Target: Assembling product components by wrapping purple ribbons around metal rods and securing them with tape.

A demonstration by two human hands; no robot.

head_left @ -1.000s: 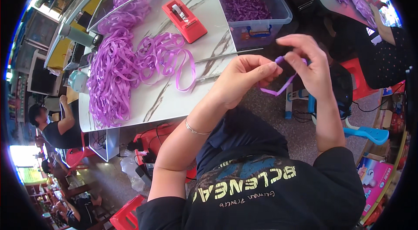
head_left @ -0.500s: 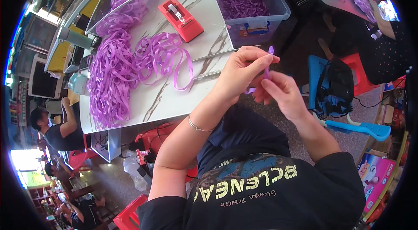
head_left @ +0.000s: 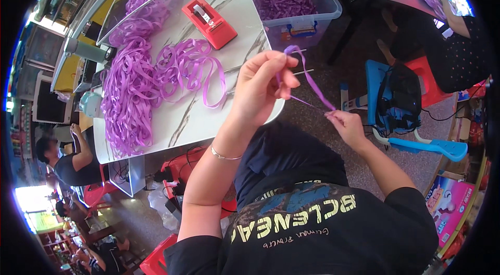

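My left hand (head_left: 263, 85) is raised over the table's edge and pinches the looped upper end of a purple ribbon (head_left: 311, 81). The ribbon runs down and to the right, pulled taut, to my right hand (head_left: 346, 125), which pinches its lower end above my lap. A big heap of loose purple ribbons (head_left: 138, 87) lies on the white marble table (head_left: 182, 124) to the left of my left hand. A red tape dispenser (head_left: 209, 21) sits beyond the heap.
A clear plastic bin (head_left: 291, 2) holding purple ribbon pieces stands at the table's far right corner. A blue chair with a dark bag (head_left: 398, 106) is on the floor to the right. Other people sit at the far left and upper right.
My hands were close together at the ribbon; now the right hand has drawn down and to the right, stretching the ribbon out from the left hand.
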